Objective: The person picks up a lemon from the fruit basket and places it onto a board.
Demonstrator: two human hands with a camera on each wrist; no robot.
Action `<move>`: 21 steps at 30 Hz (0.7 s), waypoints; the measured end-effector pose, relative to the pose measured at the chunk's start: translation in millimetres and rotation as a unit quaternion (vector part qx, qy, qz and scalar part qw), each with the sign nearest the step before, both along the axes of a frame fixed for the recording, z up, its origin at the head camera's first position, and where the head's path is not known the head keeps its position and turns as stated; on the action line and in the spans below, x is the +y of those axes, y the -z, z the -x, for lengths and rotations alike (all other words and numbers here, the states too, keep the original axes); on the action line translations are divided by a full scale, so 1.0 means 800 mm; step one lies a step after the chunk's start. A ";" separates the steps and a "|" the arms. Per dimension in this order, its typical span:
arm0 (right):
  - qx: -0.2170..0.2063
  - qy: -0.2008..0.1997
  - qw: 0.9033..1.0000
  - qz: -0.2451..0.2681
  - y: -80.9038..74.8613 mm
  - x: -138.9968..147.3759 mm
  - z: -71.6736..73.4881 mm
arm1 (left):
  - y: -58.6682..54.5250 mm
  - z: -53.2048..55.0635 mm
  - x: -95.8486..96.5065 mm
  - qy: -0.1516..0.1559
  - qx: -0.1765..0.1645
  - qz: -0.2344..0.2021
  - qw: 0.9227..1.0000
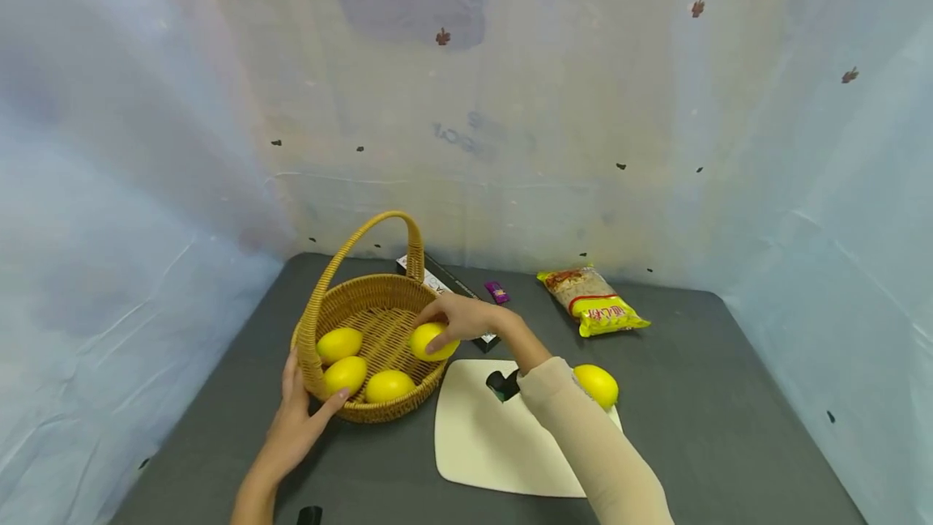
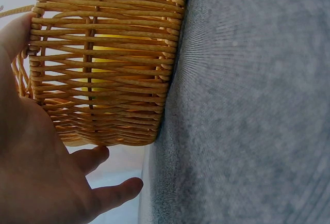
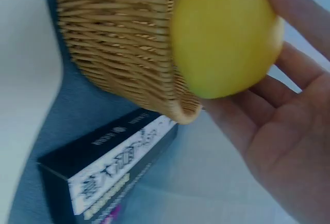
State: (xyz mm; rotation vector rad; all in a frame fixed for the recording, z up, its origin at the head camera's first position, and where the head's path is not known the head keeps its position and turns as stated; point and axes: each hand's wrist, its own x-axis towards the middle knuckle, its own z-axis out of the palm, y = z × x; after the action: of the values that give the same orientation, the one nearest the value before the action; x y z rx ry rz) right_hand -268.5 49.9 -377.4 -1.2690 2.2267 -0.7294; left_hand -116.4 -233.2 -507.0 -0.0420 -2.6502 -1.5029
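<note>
My right hand (image 1: 466,319) pinches a yellow lemon (image 1: 430,342) over the right side of a wicker basket (image 1: 379,286). In the right wrist view, the held lemon (image 3: 224,38) overlaps the basket's rim. Three more lemons lie inside, toward the left and front: an upper one (image 1: 339,344), a lower one (image 1: 346,375) and a front one (image 1: 389,386). My left hand (image 1: 295,428) holds the basket at its front left, thumb over the rim. The left wrist view shows its lower fingers (image 2: 118,193) spread beside the woven wall (image 2: 108,43).
Right of the basket lies a cream cutting board (image 1: 496,452) with a dark-handled object (image 1: 501,385) on it, partly behind my arm. Another lemon (image 1: 596,386) sits by its right edge. Behind are a black-and-white box (image 3: 111,162), a small purple packet (image 1: 497,292) and a yellow food bag (image 1: 594,302).
</note>
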 end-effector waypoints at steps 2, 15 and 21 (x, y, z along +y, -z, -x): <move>0.000 0.011 1.000 0.021 0.006 0.006 -0.002 | 0.000 0.000 0.000 -0.001 -0.004 0.002 1.000; -0.039 0.089 0.991 0.092 0.025 0.065 -0.018 | -0.002 0.003 -0.001 -0.003 -0.013 0.011 1.000; -0.052 0.112 0.990 0.073 0.038 0.086 -0.021 | -0.002 0.005 -0.002 0.004 -0.009 0.003 1.000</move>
State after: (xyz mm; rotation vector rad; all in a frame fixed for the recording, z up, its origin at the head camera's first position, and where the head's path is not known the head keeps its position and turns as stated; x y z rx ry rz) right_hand -252.0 118.8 -408.1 -1.0286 2.2876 -1.0361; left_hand -120.2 -234.5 -505.2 -0.0382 -2.6715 -1.5057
